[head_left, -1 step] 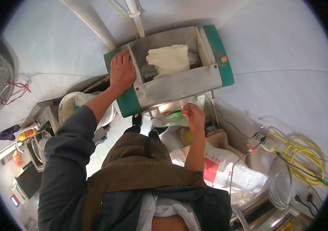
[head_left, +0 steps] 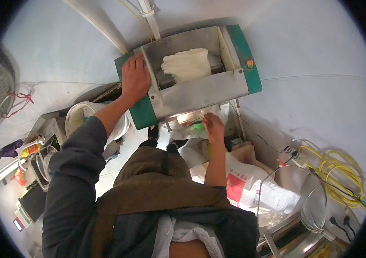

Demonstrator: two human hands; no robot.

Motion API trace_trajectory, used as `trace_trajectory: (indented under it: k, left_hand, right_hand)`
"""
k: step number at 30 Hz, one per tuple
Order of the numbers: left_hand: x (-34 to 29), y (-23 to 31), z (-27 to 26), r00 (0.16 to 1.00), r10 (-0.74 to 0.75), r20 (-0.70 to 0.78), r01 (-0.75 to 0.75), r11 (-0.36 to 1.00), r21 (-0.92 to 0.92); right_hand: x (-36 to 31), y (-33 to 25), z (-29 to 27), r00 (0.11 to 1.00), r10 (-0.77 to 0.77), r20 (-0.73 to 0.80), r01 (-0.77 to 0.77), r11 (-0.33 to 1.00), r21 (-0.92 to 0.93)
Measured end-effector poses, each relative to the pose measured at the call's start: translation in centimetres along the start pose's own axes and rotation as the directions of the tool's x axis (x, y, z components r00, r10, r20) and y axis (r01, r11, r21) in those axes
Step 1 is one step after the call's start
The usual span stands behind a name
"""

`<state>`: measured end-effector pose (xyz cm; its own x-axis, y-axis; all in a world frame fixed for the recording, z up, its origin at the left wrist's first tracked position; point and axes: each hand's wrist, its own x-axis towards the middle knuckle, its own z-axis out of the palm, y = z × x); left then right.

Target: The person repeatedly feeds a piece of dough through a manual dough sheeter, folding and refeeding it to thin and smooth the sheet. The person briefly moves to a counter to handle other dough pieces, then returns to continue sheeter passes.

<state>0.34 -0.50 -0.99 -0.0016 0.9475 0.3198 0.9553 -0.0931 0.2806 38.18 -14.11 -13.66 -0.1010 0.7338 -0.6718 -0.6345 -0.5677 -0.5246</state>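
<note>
I'm resting my left hand (head_left: 135,78) flat on the green machine (head_left: 245,56); dough sheet (head_left: 187,64) waiting beside it, right hand (head_left: 213,125) reaching underneath, grip unclear.

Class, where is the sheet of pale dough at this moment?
In the head view, the dough sheet lies top centre in the metal trough of the green-ended machine, right of the left hand.

Left hand (head_left: 135,78) rests flat on the green-ended metal machine (head_left: 200,92); right hand (head_left: 213,125) reaches beneath it.
</note>
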Motion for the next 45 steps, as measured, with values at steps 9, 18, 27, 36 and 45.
trace_trajectory:
  k: [9, 18, 27, 36, 45]
  left_hand:
    - [0.8, 0.8, -0.2, 1.0, -0.008, -0.019, 0.008, 1.0, -0.014]
    - [0.5, 0.3, -0.2, 0.999, 0.036, -0.035, -0.036, 0.999, -0.013]
    - [0.6, 0.3, -0.5, 0.999, 0.045, -0.019, -0.045, 0.999, -0.005]
    - [0.4, 0.2, -0.5, 1.0, 0.003, -0.008, -0.003, 1.0, 0.007]
    - [0.4, 0.6, -0.7, 0.999, 0.016, -0.042, -0.016, 1.0, -0.005]
  right_hand:
    - [15.8, 6.7, 1.1, 0.648, -0.592, 0.479, 0.686, 0.182, -0.704]
    - [17.4, 7.3, 1.1, 0.689, -0.573, 0.445, 0.546, 0.005, -0.838]
    - [18.1, 9.3, -0.3, 0.778, -0.499, 0.382, 0.502, 0.128, -0.855]
    - [10.5, 9.2, -3.2, 0.998, 0.031, -0.061, 0.0, 0.892, 0.451]
    - [-5.4, 0.9, 1.7, 0.912, -0.006, -0.409, -0.107, 0.962, -0.252]
